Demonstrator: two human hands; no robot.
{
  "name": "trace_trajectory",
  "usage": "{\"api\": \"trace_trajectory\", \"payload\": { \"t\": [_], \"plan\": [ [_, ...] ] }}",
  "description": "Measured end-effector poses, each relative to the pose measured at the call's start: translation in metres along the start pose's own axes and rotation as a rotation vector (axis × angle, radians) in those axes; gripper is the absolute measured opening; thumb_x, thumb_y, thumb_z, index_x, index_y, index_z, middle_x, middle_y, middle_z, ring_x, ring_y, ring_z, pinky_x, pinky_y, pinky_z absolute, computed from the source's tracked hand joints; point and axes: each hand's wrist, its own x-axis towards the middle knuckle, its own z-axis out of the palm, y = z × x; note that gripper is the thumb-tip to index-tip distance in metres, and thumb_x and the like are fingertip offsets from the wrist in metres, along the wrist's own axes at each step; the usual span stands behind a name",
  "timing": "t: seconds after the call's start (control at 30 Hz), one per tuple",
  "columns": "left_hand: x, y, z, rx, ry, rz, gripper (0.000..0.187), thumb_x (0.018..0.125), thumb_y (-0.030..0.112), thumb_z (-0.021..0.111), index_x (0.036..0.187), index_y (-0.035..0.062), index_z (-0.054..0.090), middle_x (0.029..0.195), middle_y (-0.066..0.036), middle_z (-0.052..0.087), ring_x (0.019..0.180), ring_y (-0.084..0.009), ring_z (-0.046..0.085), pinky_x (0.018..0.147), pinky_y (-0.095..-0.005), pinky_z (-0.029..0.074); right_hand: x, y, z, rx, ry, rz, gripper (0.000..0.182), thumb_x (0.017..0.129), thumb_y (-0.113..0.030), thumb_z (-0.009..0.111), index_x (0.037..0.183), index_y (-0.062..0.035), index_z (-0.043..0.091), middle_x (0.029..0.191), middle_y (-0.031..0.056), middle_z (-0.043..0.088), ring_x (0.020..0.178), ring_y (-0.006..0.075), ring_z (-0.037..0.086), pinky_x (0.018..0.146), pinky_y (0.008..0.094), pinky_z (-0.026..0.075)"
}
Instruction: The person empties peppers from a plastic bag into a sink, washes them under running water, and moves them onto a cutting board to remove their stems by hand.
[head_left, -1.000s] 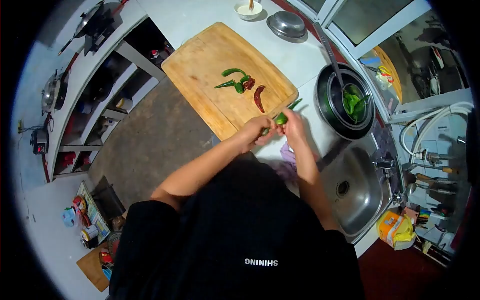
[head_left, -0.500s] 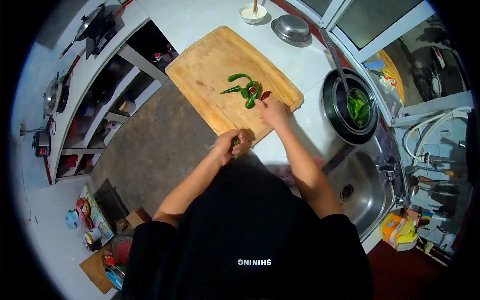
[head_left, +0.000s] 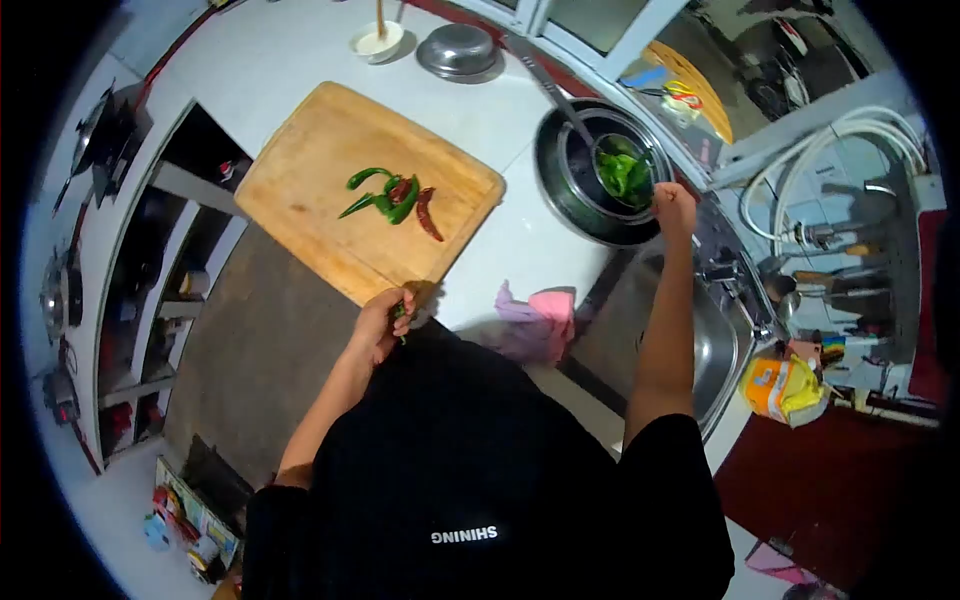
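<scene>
My left hand (head_left: pixel 385 322) is closed around something green, probably a pepper (head_left: pixel 400 318), by the near corner of the wooden board (head_left: pixel 310 170). Green peppers (head_left: pixel 402 210) and dark red ones (head_left: pixel 429 215) lie together on that board. Over on the right, my right hand (head_left: pixel 675 210) is closed at the edge of the black pan (head_left: pixel 556 190). What its fingers hold, if anything, is hidden. Inside the pan, a bowl-like ladle or strainer with a long handle (head_left: pixel 553 88) holds more green peppers (head_left: pixel 622 174).
Behind the board stand a white bowl (head_left: pixel 377 45) and an upturned metal bowl (head_left: pixel 458 50). A pink cloth (head_left: pixel 552 312) lies on the near counter edge. The sink (head_left: pixel 710 345) is beside my right forearm, with the faucet (head_left: pixel 722 272) behind it.
My right hand has left the peppers on the board and moved right to the pan. My left hand remains closed near the board's corner. The camera view has shifted.
</scene>
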Motion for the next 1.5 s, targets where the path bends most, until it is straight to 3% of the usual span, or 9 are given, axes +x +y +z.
{"api": "trace_trajectory", "payload": {
  "t": [0.17,0.43,0.6,0.73,0.87,0.97,1.1,1.4,1.5],
  "plan": [
    [-0.001,-0.007,0.002,0.051,0.004,0.012,0.016,0.087,0.019,0.045,0.079,0.0062,0.05,0.069,-0.002,0.048,0.049,-0.0072,0.035,0.043,-0.02,0.028,0.02,0.029,0.009,-0.296,0.006,-0.382,0.018,0.073,-0.022,0.058,0.078,-0.0063,0.064,0.074,0.0131,0.062,0.068,0.0258,0.061,0.064,0.0346,0.047],
    [-0.012,-0.015,0.001,0.05,0.071,0.028,0.016,0.088,0.017,0.044,0.081,0.0053,0.051,0.068,-0.003,0.049,0.049,-0.0083,0.038,0.043,-0.021,0.03,0.056,0.017,0.046,-0.495,-0.101,0.059,0.021,0.074,-0.029,0.061,0.083,-0.0104,0.063,0.086,0.0133,0.062,0.085,0.0331,0.059,0.073,0.0424,0.047],
    [-0.015,-0.02,0.001,0.065,0.139,0.02,0.015,0.086,0.021,0.046,0.08,0.0083,0.051,0.068,0.0,0.047,0.05,-0.0079,0.035,0.046,-0.0211,0.028,0.039,-0.016,0.065,-0.741,-0.195,0.022,0.047,0.073,-0.031,0.066,0.109,-0.0057,0.049,0.098,0.0155,0.06,0.09,0.032,0.059,0.077,0.0413,0.047],
    [-0.02,-0.019,0.007,0.078,0.117,0.025,0.015,0.087,0.02,0.045,0.08,0.0084,0.051,0.07,0.0,0.048,0.051,-0.0077,0.035,0.046,-0.021,0.028,0.055,-0.008,0.068,-0.772,-0.293,-0.038,0.047,0.068,-0.031,0.068,0.105,-0.0054,0.055,0.099,0.0165,0.06,0.095,0.03,0.058,0.08,0.0401,0.047],
    [-0.021,-0.018,0.009,0.093,0.127,0.033,0.015,0.088,0.018,0.044,0.082,0.0071,0.052,0.072,0.0,0.049,0.052,-0.0072,0.035,0.047,-0.0202,0.028,0.062,0.008,0.052,-0.435,-0.131,-0.033,0.049,0.069,-0.024,0.065,0.113,-0.0038,0.054,0.103,0.0181,0.06,0.091,0.028,0.061,0.08,0.0343,0.047],
    [-0.019,-0.02,0.007,0.092,0.085,0.029,0.015,0.089,0.016,0.045,0.086,0.0051,0.054,0.072,0.0,0.049,0.052,-0.0071,0.036,0.047,-0.0194,0.029,0.086,0.069,0.058,0.34,-0.225,0.103,0.045,0.073,-0.014,0.062,0.115,0.0004,0.053,0.1,0.0147,0.062,0.09,0.0209,0.06,0.077,0.0289,0.046],
    [-0.014,-0.02,0.01,0.132,0.022,0.036,0.015,0.089,0.012,0.046,0.09,0.0016,0.057,0.072,-0.002,0.052,0.051,-0.0072,0.037,0.046,-0.0191,0.03,0.039,0.016,0.02,0.733,-0.169,0.176,0.044,0.076,-0.004,0.057,0.118,0.0031,0.048,0.1,0.0085,0.058,0.088,0.0129,0.055,0.075,0.0219,0.042],
    [-0.013,-0.001,0.027,0.22,-0.049,-0.024,0.017,0.089,0.018,0.049,0.091,0.0038,0.058,0.071,0.0,0.052,0.051,-0.0068,0.038,0.045,-0.0193,0.031,0.015,-0.029,-0.002,0.992,-0.388,-0.125,0.038,0.079,-0.004,0.049,0.116,0.0046,0.046,0.096,0.0117,0.055,0.089,0.0215,0.055,0.082,0.0353,0.046],
    [-0.008,0.021,0.052,0.335,-0.101,0.037,0.023,0.089,0.026,0.05,0.091,0.0043,0.057,0.069,0.002,0.05,0.05,-0.0063,0.038,0.045,-0.0184,0.03,-0.021,-0.092,0.001,1.256,-0.62,0.191,0.038,0.08,-0.009,0.044,0.116,0.0044,0.043,0.092,0.0137,0.054,0.087,0.0228,0.056,0.08,0.0384,0.048]
  ]
}}
